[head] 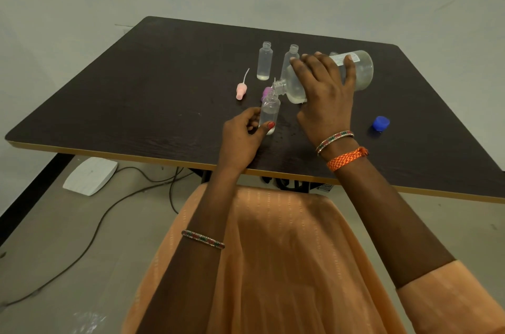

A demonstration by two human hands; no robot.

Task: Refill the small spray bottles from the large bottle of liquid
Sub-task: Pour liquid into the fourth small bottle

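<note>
Surface: dark wood-grain counter [136, 93] with a pale edge strip, set against a plain grey-white wall. Floor below was pale; a white pedal-like block [90, 175] lay there under the counter's near left corner, with black cables [109, 213] trailing beside it.

Count: three small spray bottles, all uncapped and upright, all clear plastic.
- Bottle one [264, 60] stood toward the far edge, a little liquid in its base.
- Bottle two [291, 57] stood just beside it, partly hidden behind the large bottle.
- Bottle three [269, 112] stood nearer the front edge, about centre, partly filled.

One large bottle [360, 71], clear, tipped nearly horizontal above the counter, its open neck meeting the mouth of bottle three.

Two spray tops seen: one pink spray top [241, 90] with its dip tube, lying left of bottle three; one purple spray top [266, 93], mostly hidden behind bottle three's neck. One blue cap [381, 123] lay well apart toward the right edge.

Hands: right hand [325, 93] gripped the large bottle from above, fingers wrapped round its body. Left hand [241, 139] pinched bottle three low down, thumb in front and curled fingers behind, steadying it on the counter.

Small wet spots showed on the counter between the two hands
</note>
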